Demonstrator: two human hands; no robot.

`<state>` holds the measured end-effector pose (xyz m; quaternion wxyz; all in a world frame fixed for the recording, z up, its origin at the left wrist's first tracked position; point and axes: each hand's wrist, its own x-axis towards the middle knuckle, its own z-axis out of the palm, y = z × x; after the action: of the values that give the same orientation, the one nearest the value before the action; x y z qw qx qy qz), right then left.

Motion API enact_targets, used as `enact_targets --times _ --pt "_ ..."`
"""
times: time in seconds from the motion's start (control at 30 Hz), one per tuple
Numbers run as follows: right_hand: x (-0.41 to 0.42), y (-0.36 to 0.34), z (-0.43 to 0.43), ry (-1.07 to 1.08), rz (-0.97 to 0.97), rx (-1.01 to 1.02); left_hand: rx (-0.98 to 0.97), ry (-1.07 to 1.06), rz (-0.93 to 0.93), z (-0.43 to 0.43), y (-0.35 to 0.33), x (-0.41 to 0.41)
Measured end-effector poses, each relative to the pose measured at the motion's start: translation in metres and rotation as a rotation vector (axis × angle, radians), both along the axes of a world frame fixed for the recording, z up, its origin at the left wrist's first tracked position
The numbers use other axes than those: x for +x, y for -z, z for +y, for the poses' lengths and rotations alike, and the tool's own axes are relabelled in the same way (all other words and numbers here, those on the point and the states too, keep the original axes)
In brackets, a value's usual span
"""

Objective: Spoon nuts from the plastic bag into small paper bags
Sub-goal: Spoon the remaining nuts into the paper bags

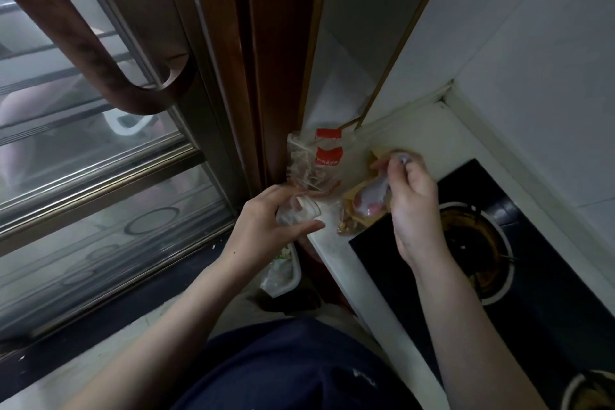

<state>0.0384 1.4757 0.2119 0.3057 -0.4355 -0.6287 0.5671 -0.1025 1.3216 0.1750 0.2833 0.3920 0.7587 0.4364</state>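
1. The left hand (266, 220) is holding a small pale cup-like thing (299, 211) with its fingers curled round it. It is blurry, so I cannot tell if it is one of the small paper bags.
2. The right hand (411, 196) is pinching a pale spoon (372, 196) and dipping it into the plastic bag (352, 210).
3. That bag is lying on the white surface (336, 253), just beside the black stove (466, 276). A few nuts are showing at its near end.
4. The job is looking early — I think a scoop is just being taken, and I am not seeing any filled bag yet.
5. Counting: two hands, one spoon, one nut bag, one small holder, and one clear packet with red labels (316, 163) standing behind — it is holding thin sticks.
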Motion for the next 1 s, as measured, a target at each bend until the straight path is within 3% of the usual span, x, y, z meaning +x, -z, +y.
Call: enact_targets --times 0.33,0.6,0.7,1.0 --pt "-0.049 -0.035 0.052 -0.221 -0.141 0.744 0.008 -0.026 -0.221 0.016 0.009 -0.019" --pt "-0.079 -0.014 0.072 -0.69 -0.678 0.694 -0.048 -0.089 -0.33 0.022 0.027 -0.024" --pt "-0.087 -0.004 0.075 -0.806 -0.763 0.702 -0.082 -0.117 -0.332 0.023 0.033 -0.023" --pt "-0.106 0.03 0.067 -0.969 -1.06 1.008 -0.126 -0.154 -0.346 0.016 0.047 -0.018"
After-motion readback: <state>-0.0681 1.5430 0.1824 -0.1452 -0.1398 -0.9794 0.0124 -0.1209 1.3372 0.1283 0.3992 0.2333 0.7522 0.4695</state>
